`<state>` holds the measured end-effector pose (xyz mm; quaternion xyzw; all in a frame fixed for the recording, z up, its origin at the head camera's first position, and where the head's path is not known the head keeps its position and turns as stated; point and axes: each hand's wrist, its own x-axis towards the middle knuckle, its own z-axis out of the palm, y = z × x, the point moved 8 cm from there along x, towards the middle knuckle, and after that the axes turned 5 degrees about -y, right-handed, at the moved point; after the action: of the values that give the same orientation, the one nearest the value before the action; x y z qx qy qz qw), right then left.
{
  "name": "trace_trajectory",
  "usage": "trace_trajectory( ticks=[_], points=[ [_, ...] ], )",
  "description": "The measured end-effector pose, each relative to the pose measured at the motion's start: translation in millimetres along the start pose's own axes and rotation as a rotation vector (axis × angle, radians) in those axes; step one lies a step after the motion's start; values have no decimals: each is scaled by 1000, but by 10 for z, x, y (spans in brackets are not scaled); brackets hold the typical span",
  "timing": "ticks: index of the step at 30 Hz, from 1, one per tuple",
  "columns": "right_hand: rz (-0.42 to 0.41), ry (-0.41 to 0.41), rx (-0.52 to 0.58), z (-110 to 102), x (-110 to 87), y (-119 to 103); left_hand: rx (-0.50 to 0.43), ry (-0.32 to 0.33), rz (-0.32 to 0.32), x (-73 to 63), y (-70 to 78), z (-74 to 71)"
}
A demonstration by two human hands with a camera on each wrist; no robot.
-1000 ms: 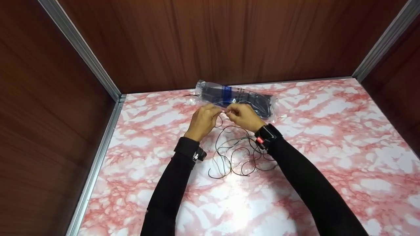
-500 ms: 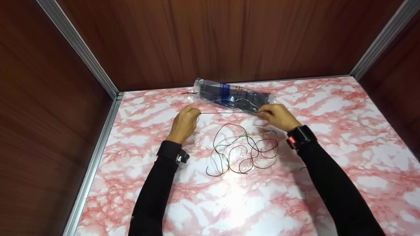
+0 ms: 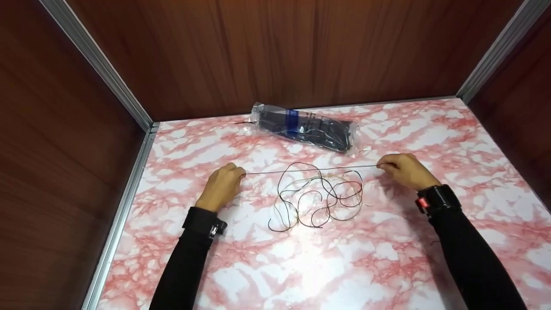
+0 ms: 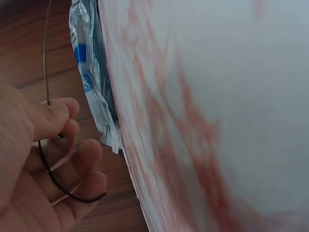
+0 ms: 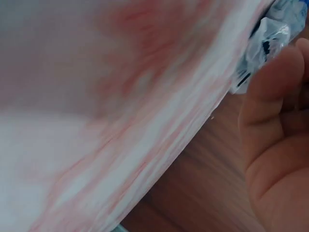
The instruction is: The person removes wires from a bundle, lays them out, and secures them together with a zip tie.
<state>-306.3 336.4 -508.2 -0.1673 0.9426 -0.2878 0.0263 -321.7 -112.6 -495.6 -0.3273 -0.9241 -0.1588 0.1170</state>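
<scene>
A thin dark wire runs straight between my hands above the table. My left hand pinches its left end between thumb and forefinger. In the left wrist view, the short tail of the wire curves past the other, loosely bent fingers of my left hand. At the far side, my right hand pinches the other end with thumb and fingertips. Only the thumb side of the right hand appears in the right wrist view; the wire is hidden there. Below the stretched wire, several loose wires lie tangled.
Behind the wires lies a clear plastic bag with dark contents and a blue band. The table has a red and white marbled top. Brown wood-grain panels with metal corner strips enclose its back and sides.
My hands, close together one second ago, have moved apart and toward me, drawing the wire out straight between them. The bag and the tangled wires stay in place.
</scene>
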Motion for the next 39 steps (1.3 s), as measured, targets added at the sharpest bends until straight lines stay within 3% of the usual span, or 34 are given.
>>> trace_trajectory(
  ticks=[10, 13, 16, 19, 22, 27, 32, 35, 37, 39],
  points=[
    [67, 64, -87, -112, -287, 234, -167, -212, -108, -192, -23, 267],
    [61, 73, -92, -49, -278, 249, -136, -242, -64, -195, 74, 352],
    [64, 67, -92, 27, -241, 238, -62, -221, 12, -157, 216, 372],
    [56, 51, -94, 85, -192, 200, 4, -234, 41, -114, 325, 370],
    [53, 22, -117, 123, -147, 157, 46, -338, 35, -74, 404, 389],
    [61, -30, -151, 174, -118, 75, 29, -584, -28, -45, 529, 411],
    [-2, 51, -182, 144, -109, -226, -33, -718, -94, -22, 642, 360],
    [-100, 111, -189, 149, -85, -546, -80, -775, -149, -20, 663, 323],
    [-192, 128, -208, 185, -46, -779, -113, -796, -208, 14, 660, 278],
    [-279, 120, -226, 249, 19, -979, -126, -774, -254, 104, 685, 199]
  ],
)
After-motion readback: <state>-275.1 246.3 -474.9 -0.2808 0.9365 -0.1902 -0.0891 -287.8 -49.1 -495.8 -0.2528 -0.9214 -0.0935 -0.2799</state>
